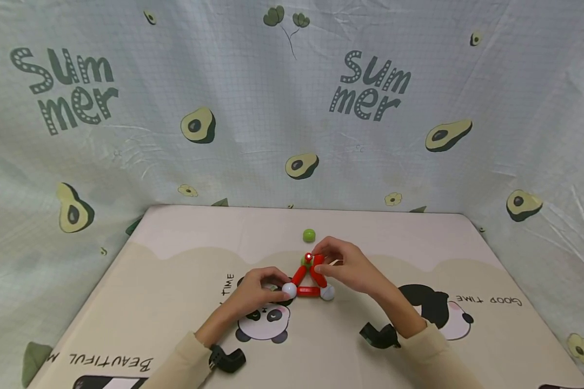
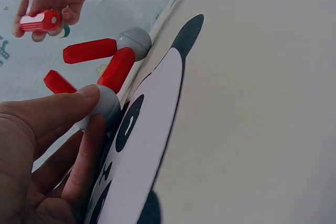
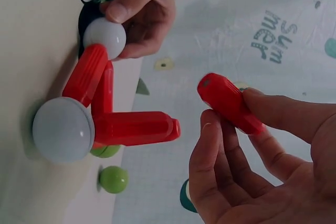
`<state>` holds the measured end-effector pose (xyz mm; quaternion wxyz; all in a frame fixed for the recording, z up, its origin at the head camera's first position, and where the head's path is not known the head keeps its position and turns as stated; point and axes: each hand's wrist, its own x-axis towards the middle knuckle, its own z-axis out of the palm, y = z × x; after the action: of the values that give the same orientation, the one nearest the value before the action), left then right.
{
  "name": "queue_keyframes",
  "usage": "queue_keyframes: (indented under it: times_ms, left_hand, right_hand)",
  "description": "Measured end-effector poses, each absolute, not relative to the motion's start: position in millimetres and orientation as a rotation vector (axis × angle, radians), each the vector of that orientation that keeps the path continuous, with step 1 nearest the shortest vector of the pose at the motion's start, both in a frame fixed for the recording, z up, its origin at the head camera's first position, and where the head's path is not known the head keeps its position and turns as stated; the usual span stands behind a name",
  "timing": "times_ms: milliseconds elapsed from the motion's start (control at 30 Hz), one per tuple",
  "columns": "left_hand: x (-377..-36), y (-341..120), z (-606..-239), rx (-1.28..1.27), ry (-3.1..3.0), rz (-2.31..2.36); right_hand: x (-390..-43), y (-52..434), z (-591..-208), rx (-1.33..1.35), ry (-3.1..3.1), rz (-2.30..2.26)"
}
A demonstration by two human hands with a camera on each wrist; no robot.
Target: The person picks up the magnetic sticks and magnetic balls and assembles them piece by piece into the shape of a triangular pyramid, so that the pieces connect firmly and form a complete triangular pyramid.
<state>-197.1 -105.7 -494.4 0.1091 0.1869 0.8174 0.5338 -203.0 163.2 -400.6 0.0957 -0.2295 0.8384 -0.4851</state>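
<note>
We see the left hand [image 1: 255, 289] pinching the pale grey ball [image 1: 289, 290] at the red plastic stick triangle's [image 1: 308, 282] left corner on the worktop [image 1: 175, 281]; the right hand [image 1: 350, 267] grips a loose red stick [image 3: 229, 103], just above the apex.

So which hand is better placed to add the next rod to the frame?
Probably the right hand: it already pinches a loose red rod just above the frame. The left hand is occupied, holding a grey ball at the frame's corner.
</note>
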Motion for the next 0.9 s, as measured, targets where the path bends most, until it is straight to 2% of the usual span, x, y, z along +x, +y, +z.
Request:
queue_keyframes:
  times_ms: [900]
  left_hand:
    - [-198,-102,-492,0.535,2.408,1.593]
  right_hand:
    - [-212,132,-408,-0.916,2.694,-1.069]
